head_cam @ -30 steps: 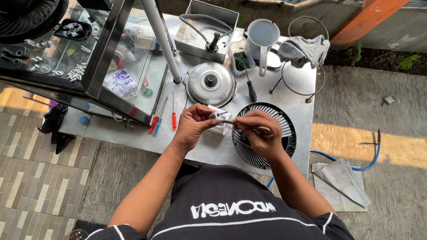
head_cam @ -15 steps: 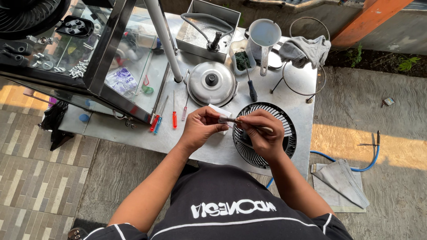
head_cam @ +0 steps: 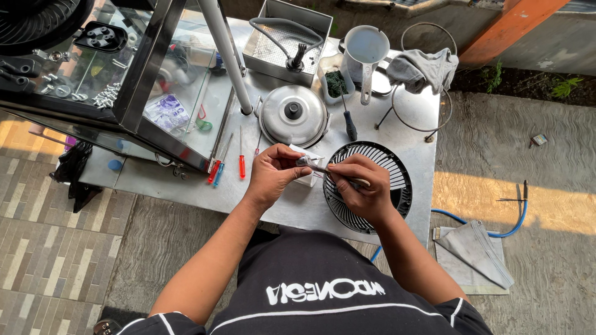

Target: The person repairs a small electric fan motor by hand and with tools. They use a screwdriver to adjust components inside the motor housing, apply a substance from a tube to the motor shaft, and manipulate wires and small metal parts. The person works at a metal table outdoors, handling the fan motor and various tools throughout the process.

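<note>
Both hands have drawn closer together since the earlier frames, now meeting over the near table edge. Left hand [head_cam: 273,177] curls its fingers around a small white part [head_cam: 308,167], pinching it between thumb and fingertips. Right hand [head_cam: 363,189] pinches a thin metal tool [head_cam: 323,167] whose tip reaches the part. Under the right fingers lies a black fan grille [head_cam: 397,186]. Beyond the left fingers lie red and blue screwdrivers [head_cam: 242,158] and a domed metal lid [head_cam: 293,115]. Farther out a purple-and-white packet [head_cam: 166,111] lies inside the glass cabinet [head_cam: 143,93]. Grey metal table [head_cam: 186,180] stands on tiled and concrete floor; bare tabletop lies left of the left hand.
</note>
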